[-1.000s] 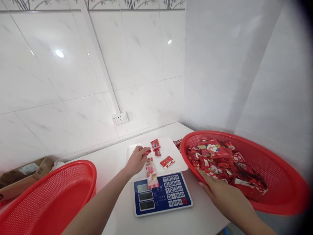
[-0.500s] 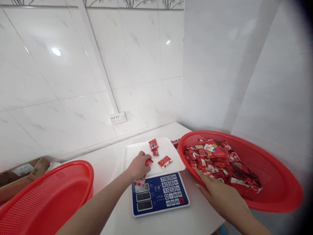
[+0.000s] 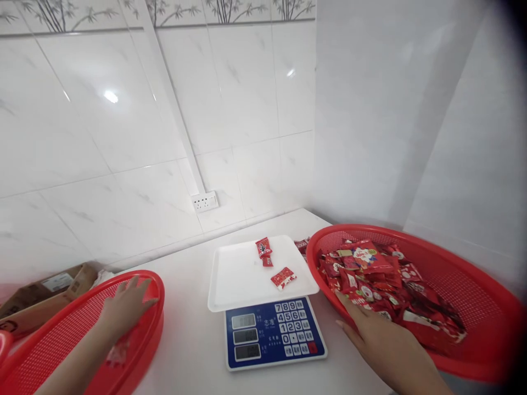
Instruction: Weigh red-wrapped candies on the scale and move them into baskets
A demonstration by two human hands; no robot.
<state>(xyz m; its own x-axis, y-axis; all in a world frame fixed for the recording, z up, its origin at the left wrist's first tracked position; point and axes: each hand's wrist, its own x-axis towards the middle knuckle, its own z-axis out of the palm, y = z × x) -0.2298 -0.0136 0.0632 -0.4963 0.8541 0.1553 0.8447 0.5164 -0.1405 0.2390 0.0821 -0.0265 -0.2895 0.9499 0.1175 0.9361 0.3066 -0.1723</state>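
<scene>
Left hand (image 3: 125, 304), fingers spread and released, hovers over the left basket (image 3: 49, 340). Right hand (image 3: 379, 343) lies flat, grasping nothing, on the near rim of the right basket (image 3: 473, 285).

Left basket (image 3: 45, 340) and right basket (image 3: 473, 280): bright red plastic with a fine perforated mesh pattern. Heap of wrappers (image 3: 370, 269) in the right basket: mostly red, printed with white patches and small touches of green and yellow. Two wrappers on the tray (image 3: 264, 249) (image 3: 283, 277): red with white print. Tray (image 3: 234, 274): plain white. Scale panel (image 3: 269, 343): deep blue, with white keys, one red key (image 3: 313, 346) and grey displays. Table (image 3: 193, 329): white. Wall tiles (image 3: 123, 164): glossy white with faint grey marble veining, topped by a grey-green bamboo border (image 3: 222, 8). Socket (image 3: 205, 201): white. Cardboard box (image 3: 24, 299): brown.
</scene>
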